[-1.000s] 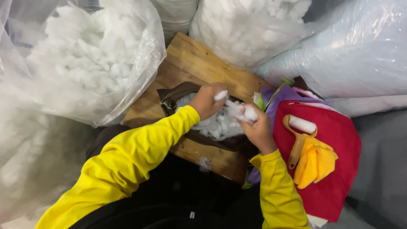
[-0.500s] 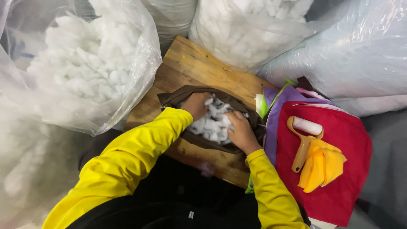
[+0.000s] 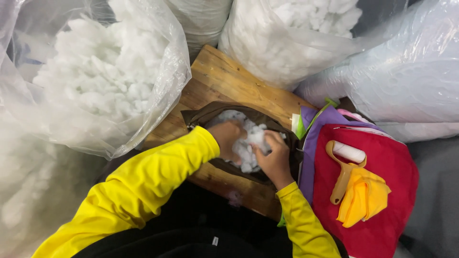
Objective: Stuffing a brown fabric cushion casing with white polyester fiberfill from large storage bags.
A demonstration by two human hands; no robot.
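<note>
Both hands, left hand (image 3: 228,138) and right hand (image 3: 275,160), fingers curled into white stuffing (image 3: 248,143), press it inside the brown fabric cover (image 3: 210,111), steadied on the wooden board (image 3: 215,81).

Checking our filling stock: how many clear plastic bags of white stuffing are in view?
3 for certain: one large open bag at left, one top centre, a partly seen one between them. The bag at right shows no clear contents; more may sit outside the frame.
</note>
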